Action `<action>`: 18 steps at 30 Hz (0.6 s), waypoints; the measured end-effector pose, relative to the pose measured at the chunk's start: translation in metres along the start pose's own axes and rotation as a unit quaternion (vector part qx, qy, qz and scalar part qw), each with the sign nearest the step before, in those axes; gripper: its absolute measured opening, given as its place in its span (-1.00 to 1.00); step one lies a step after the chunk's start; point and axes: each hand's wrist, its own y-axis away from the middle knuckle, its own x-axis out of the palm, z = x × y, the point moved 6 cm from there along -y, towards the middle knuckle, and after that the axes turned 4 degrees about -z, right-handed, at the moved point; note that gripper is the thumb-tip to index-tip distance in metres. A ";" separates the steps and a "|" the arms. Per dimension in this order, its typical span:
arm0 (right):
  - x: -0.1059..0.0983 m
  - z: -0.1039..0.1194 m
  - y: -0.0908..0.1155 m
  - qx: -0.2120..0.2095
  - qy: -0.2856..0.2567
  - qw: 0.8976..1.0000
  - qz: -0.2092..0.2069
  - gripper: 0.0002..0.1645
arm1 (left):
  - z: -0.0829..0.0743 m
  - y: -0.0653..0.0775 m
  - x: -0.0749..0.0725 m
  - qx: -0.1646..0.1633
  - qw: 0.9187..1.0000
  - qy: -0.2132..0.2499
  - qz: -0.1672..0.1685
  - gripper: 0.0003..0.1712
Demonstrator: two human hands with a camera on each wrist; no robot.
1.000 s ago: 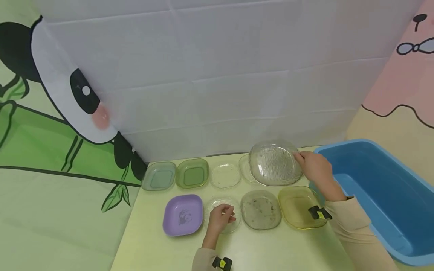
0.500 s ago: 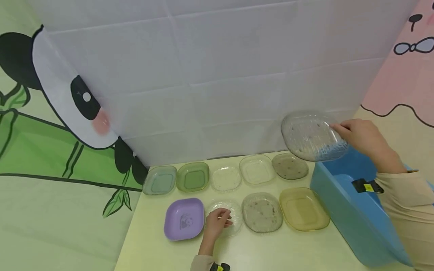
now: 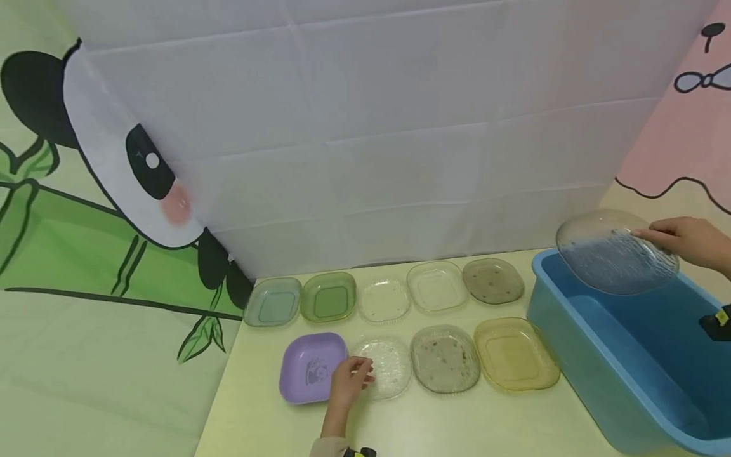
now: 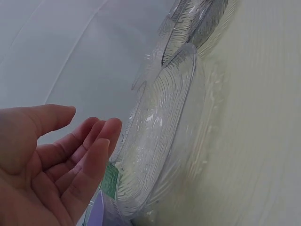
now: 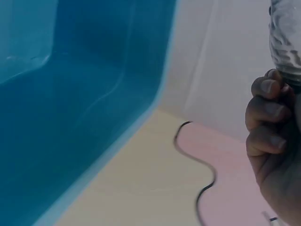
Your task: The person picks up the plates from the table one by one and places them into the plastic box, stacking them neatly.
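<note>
My right hand point(image 3: 692, 242) pinches a clear textured plate point(image 3: 613, 254) by its right edge, holding it above the blue tub point(image 3: 608, 339). In the right wrist view the curled fingers point(image 5: 268, 115) meet the plate's rim at the right edge. My left hand point(image 3: 349, 384) holds nothing, its fingers loosely curled, over the left side of a clear ribbed plate point(image 3: 391, 368) in the front row. The left wrist view shows that hand point(image 4: 66, 160) beside the clear plate point(image 4: 155, 127), apart from it. A purple plate point(image 3: 311, 368) lies just left of it.
On the pale table point(image 3: 457, 425), the front row continues with a grey plate point(image 3: 445, 358) and a yellow one point(image 3: 516, 352). Behind lie a bluish plate point(image 3: 273, 302), a green plate point(image 3: 328, 297), two clear ones and a smoky grey plate point(image 3: 493, 280). A white cloth point(image 3: 388, 158) hangs behind.
My right hand has carried the clear plate from the back row up and rightwards to above the tub, uncovering the smoky grey plate. The left hand has shifted slightly left.
</note>
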 end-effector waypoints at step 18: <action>0.058 -0.044 0.010 -0.034 0.025 0.994 0.100 -0.52 | 0.014 0.005 -0.001 -0.014 1.000 0.019 -0.004 -0.71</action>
